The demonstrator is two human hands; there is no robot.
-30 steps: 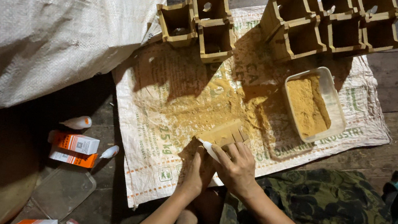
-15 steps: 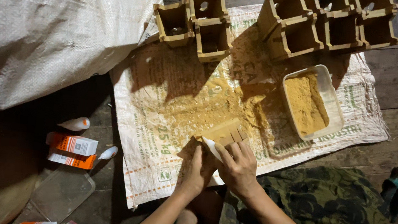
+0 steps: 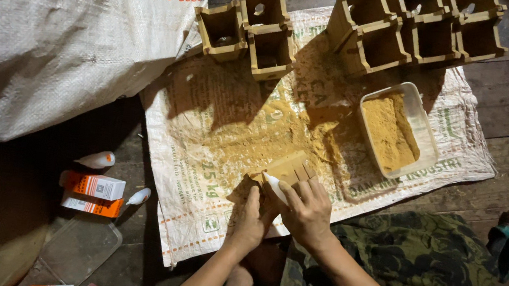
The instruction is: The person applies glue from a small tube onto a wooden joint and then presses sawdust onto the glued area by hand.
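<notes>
My left hand (image 3: 251,219) grips the near edge of a small slatted wooden piece (image 3: 292,166) that lies on a woven plastic sack sheet (image 3: 204,130). In my right hand (image 3: 308,210) is a small white glue bottle (image 3: 275,187), with its tip pointing at the wooden piece. Yellow-brown sawdust (image 3: 268,139) is spread over the sheet around the piece. A clear plastic tub (image 3: 426,141) of the same sawdust stands to the right.
Several small open wooden boxes (image 3: 262,24) stand along the sheet's far edge, more at the far right (image 3: 424,28). A big filled white sack (image 3: 55,28) lies at left. Orange-and-white cartons (image 3: 93,191), small white bottles (image 3: 97,159) and a clear lid (image 3: 76,247) sit on the wooden floor.
Both hands stay on the wooden piece. The glue bottle's tip has shifted slightly along its near edge.
</notes>
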